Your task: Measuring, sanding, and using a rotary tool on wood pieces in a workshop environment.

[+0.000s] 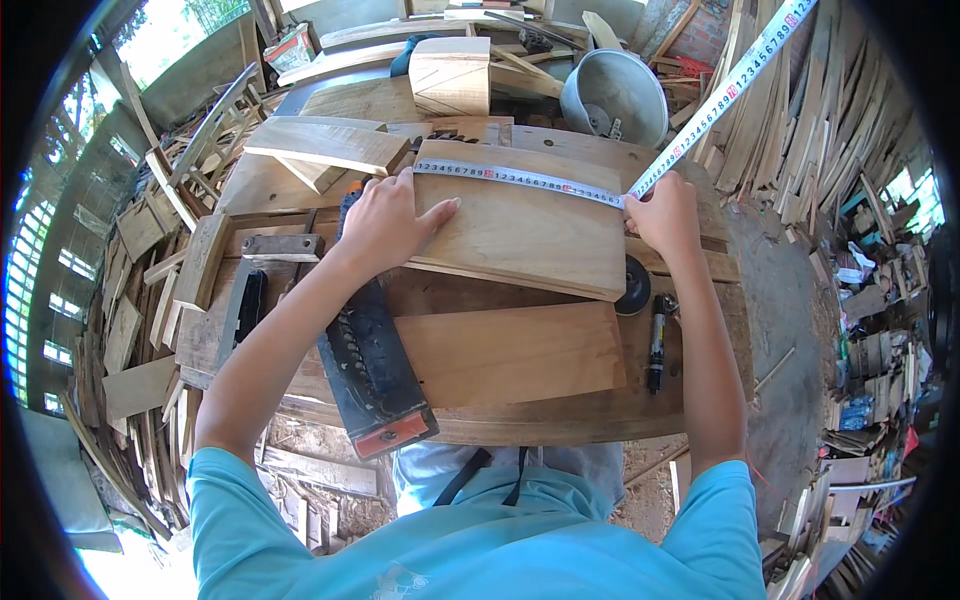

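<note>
A white tape measure [520,178] lies across the upper part of a flat wooden board [530,225]. At the board's left edge my left hand [388,228] holds the tape's end, fingers curled over the edge and thumb resting on the wood. My right hand [662,215] pinches the tape at the right edge, where it bends and runs steeply up out of view. The board sits raised above a second plank [510,355]. Under my left forearm lies a long black tool [372,365] with a reddish end, partly hidden.
The wooden workbench [480,428] also carries a black marker [657,345], a black wheel [636,285], a metal bar [283,246] and loose planks [330,142]. A grey bucket [615,95] and a wooden block [450,78] stand beyond. Timber [790,120] leans at the right.
</note>
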The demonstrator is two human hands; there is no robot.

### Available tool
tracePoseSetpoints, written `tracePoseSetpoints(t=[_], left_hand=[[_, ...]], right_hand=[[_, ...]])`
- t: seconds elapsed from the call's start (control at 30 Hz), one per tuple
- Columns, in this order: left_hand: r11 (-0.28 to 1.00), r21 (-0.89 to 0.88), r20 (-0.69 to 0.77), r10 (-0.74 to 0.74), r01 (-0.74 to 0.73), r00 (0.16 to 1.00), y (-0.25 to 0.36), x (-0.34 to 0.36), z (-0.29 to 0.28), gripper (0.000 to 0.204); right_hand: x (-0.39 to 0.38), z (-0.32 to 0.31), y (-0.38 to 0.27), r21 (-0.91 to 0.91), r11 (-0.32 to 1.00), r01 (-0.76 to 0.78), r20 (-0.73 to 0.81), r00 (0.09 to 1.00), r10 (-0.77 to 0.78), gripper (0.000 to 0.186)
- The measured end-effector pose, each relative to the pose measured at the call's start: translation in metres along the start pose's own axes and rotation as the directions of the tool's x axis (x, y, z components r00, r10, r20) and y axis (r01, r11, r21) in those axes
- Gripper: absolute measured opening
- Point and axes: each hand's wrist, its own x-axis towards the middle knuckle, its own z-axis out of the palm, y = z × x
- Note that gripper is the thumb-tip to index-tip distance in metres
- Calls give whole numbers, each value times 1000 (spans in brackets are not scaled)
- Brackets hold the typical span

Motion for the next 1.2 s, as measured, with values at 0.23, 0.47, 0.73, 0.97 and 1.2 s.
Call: tracePoseSetpoints(t=[0.23, 0.47, 0.73, 0.97, 1.2], left_hand=[[1000, 1, -9, 5, -5, 1000, -1, 1, 3, 87], [1000, -9, -3, 3, -3, 1000, -1, 1, 3, 90], [1000, -4, -11, 19, -19, 1000, -2, 1, 2, 91], [1000, -9, 3, 6, -6, 1000, -1, 1, 2, 88], [1000, -19, 3, 4, -4, 1000, -2, 1, 2, 88]], right_hand=[[0, -1, 1, 46, 999, -15, 20, 1000, 14, 17], [1, 2, 7, 42, 999, 8, 2, 1000, -9, 18], [1, 7, 14, 98, 994, -45, 4, 999, 45, 22], [-1, 10, 17, 92, 996, 2, -42, 999, 1, 20], [-4, 10, 15, 125, 992, -10, -57, 998, 17, 20]])
